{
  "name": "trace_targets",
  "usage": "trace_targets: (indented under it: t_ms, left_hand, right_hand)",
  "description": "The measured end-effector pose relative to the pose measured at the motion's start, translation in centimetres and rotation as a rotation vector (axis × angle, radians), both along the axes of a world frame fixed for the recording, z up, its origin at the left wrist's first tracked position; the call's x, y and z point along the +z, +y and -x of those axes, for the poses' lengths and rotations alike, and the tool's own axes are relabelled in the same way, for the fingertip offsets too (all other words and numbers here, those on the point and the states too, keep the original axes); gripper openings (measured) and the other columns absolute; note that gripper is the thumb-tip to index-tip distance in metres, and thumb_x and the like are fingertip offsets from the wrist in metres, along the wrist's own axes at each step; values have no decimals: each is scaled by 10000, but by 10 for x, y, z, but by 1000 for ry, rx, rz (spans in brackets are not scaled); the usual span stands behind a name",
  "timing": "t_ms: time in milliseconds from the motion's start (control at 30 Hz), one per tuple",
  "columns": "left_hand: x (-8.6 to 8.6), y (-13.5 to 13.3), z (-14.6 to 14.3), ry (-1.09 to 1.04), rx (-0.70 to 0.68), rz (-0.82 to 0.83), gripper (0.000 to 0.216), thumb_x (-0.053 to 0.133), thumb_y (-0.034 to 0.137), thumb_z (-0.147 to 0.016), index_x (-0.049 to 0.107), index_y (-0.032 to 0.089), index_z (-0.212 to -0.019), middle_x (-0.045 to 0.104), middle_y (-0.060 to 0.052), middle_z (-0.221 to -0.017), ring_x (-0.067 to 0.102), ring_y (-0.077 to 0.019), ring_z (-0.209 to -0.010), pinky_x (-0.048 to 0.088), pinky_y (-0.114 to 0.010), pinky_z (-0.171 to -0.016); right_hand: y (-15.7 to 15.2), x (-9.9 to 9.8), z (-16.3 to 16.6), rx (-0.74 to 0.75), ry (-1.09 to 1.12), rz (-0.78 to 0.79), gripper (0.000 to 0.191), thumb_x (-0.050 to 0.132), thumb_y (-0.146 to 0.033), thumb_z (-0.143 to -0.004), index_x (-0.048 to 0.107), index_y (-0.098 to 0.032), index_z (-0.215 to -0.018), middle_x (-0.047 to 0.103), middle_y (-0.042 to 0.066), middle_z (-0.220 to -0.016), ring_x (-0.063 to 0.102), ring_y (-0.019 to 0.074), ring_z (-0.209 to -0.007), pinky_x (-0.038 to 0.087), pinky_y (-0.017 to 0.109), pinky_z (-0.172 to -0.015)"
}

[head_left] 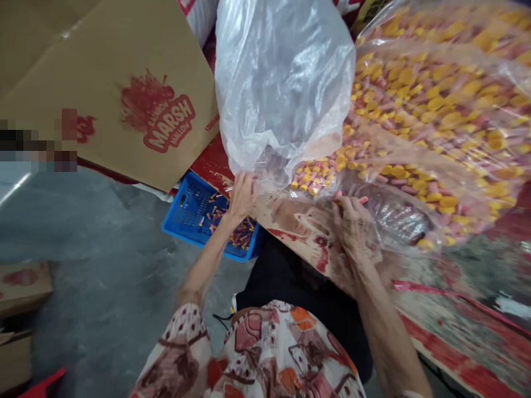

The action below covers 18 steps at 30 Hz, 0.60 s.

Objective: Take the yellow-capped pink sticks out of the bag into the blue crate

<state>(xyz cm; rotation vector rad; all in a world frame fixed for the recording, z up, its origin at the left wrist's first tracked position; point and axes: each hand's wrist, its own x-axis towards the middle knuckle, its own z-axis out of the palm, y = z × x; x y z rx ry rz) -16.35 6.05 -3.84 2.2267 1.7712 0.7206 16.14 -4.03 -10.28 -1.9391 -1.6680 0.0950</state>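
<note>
A large clear plastic bag (pixel 282 83) billows in front of me, its lower part holding yellow and pink wrapped candies (pixel 319 174). My left hand (pixel 241 194) is closed on the bag's lower left edge. My right hand (pixel 352 224) grips the crumpled plastic at the lower right, fingers curled. A much bigger clear bag of the same candies (pixel 440 105) fills the right side, resting on a printed cardboard sheet (pixel 298 221).
A blue plastic basket (pixel 194 213) with a few candies sits on the grey floor under my left forearm. A brown marshmallow carton (pixel 124 94) leans at the upper left. Smaller cartons (pixel 20 282) stand at the left edge.
</note>
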Motion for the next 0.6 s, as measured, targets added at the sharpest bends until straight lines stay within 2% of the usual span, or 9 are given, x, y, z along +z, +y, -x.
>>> trace_targets:
  t_ms: [67, 133, 233, 333, 400, 500, 600]
  left_hand:
    - [-10, 41, -25, -59, -1, 14, 341, 570, 96, -1055, 714, 178, -1353, 725, -182, -1423, 626, -365, -1447, 450, -534, -1346]
    - [-22, 74, -42, -85, 51, 39, 369, 594, 73, -1052, 710, 158, -1392, 719, -197, -1439, 595, -398, -1495, 410, -573, -1367]
    - [-35, 95, -52, -45, 126, 85, 379, 556, 37, -1068, 731, 163, -1379, 720, -199, -1426, 570, -433, -1522, 399, -642, -1354]
    - [-38, 85, -56, 48, 138, 127, 339, 567, 55, -1099, 755, 166, -1359, 711, -208, -1463, 574, -457, -1516, 415, -678, -1325]
    - [-32, 70, -62, 81, 129, 158, 348, 594, 61, -1111, 746, 154, -1410, 706, -215, -1492, 585, -455, -1509, 424, -672, -1314]
    - [-13, 43, -70, 85, 110, 173, 506, 619, 32, -1113, 648, 115, -1612, 632, -252, -1643, 554, -432, -1576, 410, -633, -1341]
    - [15, 9, -62, 68, 56, 45, 571, 657, 111, -1151, 561, 108, -1714, 503, -276, -1785, 490, -376, -1664, 398, -572, -1399]
  right_hand:
    - [-1, -1, -2, 7, 27, -18, 293, 479, -289, -1144, 762, -237, -1087, 798, 133, -1058, 710, 286, -929, 509, 378, -825]
    - [-2, -3, -2, 19, 62, -42, 271, 491, -271, -1119, 759, -245, -1153, 810, 134, -1121, 735, 290, -978, 548, 383, -864]
    - [-2, -6, -2, 12, 113, -55, 287, 519, -287, -1106, 749, -244, -1272, 816, 149, -1205, 760, 305, -1042, 584, 403, -902]
    - [-5, -8, -3, -10, 153, -113, 302, 503, -327, -1149, 755, -246, -1293, 805, 160, -1240, 767, 320, -1124, 592, 443, -995]
    - [-6, -8, -5, -23, 167, -146, 327, 480, -328, -1169, 764, -248, -1310, 795, 167, -1275, 760, 331, -1172, 581, 475, -1046]
    - [-5, -6, -7, -10, 125, -72, 335, 496, -310, -1153, 779, -241, -1319, 792, 168, -1308, 750, 339, -1098, 579, 474, -967]
    - [-2, 0, -3, -19, 94, 29, 353, 537, -282, -1123, 780, -227, -1372, 777, 173, -1361, 727, 330, -1062, 554, 436, -892]
